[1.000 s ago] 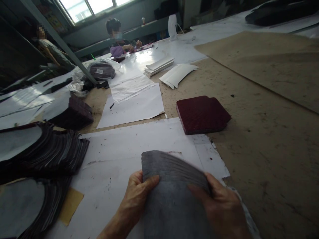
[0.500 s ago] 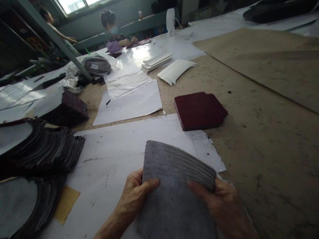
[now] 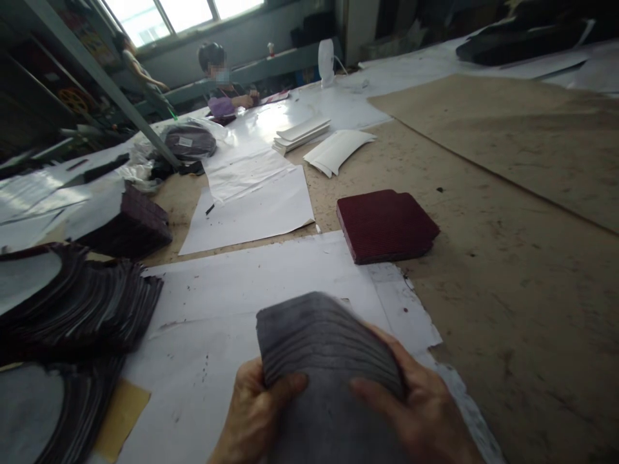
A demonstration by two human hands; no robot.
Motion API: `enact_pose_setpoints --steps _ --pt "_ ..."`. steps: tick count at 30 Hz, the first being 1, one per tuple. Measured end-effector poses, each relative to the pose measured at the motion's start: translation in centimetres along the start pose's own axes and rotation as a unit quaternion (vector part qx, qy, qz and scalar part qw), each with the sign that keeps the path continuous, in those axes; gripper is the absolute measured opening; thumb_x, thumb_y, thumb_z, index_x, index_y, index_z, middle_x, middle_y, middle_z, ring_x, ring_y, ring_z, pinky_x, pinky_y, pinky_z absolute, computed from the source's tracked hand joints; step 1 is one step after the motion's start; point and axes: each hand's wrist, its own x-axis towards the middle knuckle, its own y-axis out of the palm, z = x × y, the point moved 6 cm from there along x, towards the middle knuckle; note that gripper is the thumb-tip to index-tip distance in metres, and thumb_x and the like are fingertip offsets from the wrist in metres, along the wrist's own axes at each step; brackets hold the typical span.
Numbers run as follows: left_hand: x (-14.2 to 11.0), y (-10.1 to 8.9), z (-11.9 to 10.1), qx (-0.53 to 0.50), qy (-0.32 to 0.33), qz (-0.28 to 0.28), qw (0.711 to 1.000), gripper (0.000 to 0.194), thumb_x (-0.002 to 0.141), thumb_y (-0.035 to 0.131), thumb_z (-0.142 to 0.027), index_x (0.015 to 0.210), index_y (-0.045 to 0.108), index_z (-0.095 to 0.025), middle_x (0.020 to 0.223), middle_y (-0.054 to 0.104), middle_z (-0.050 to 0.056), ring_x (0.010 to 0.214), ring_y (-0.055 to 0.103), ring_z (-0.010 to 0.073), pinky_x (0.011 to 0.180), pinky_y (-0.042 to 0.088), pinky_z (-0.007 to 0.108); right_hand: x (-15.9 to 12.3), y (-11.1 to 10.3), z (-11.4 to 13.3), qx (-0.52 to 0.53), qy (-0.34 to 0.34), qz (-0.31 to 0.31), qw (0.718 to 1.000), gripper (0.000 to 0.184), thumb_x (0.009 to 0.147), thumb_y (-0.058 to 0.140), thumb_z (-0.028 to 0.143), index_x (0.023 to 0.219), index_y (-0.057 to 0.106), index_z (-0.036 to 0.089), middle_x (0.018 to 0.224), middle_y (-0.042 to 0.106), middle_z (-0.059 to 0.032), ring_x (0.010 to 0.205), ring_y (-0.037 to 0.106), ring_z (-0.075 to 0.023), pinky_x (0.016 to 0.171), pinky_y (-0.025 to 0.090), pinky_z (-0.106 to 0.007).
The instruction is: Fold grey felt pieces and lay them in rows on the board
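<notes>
Between my two hands is a stack of grey fabric pieces (image 3: pixel 333 393), its far edges fanned out in steps and bowed up in the middle. My left hand (image 3: pixel 258 406) grips the left side, thumb on top and fingers hidden beneath. On the right side my right hand (image 3: pixel 416 399) clasps it the same way, thumb pressing the top sheet. Beyond the hands lies a neat stack of dark red ribbed pieces (image 3: pixel 387 225), touched by neither hand. White paper (image 3: pixel 203 341) spreads under the hands.
Piles of dark curved pieces (image 3: pixel 97 309) stand at the left, by a yellow card (image 3: pixel 123 412). Behind them is a dark red block stack (image 3: pixel 135 222). White curved sheets (image 3: pixel 338 151), brown paper (image 3: pixel 483 122) and a small white fan (image 3: pixel 326 63) lie farther off. A co-worker (image 3: pixel 225 90) sits across the table.
The stack has bent from nearly flat into an arch, and its far edges have fanned further. Both hands have come closer together and slightly lower in view. The camera has tilted up a little.
</notes>
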Motion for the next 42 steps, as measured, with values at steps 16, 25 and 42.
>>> enact_pose_setpoints --steps 16,25,42 --pt "-0.3 -2.2 0.2 0.137 -0.018 -0.116 0.984 0.039 0.067 0.065 -0.037 0.1 0.057 -0.017 0.085 0.068 0.007 0.078 0.064 0.0259 0.071 0.051 0.037 -0.7 1.3 -1.4 -0.325 -0.001 -0.121 0.938 0.045 0.078 0.05 0.033 0.12 0.045 0.018 0.091 0.069 -0.0058 0.071 0.067 -0.021 0.054 0.054 -0.027" --pt "-2.4 -1.9 -0.8 0.562 0.344 -0.21 0.723 0.065 0.084 0.045 -0.033 0.14 0.016 -0.016 0.141 0.029 0.015 0.129 0.029 0.0277 0.102 0.03 0.044 -1.6 2.4 2.4 -0.509 -0.242 -0.116 0.818 0.066 0.08 0.05 0.041 0.13 0.036 0.0 0.13 0.041 -0.0263 0.119 0.038 -0.0396 0.088 0.039 -0.049" --pt "3.3 -1.7 -4.8 0.59 0.329 -0.008 0.737 0.034 0.079 0.051 -0.023 0.113 0.051 -0.017 0.113 0.056 0.01 0.104 0.049 0.0246 0.088 0.039 0.041 4.9 1.2 2.0 -0.38 -0.247 0.005 0.891 0.029 0.078 0.054 0.014 0.107 0.056 0.011 0.103 0.062 -0.0105 0.098 0.053 -0.0227 0.086 0.044 -0.037"
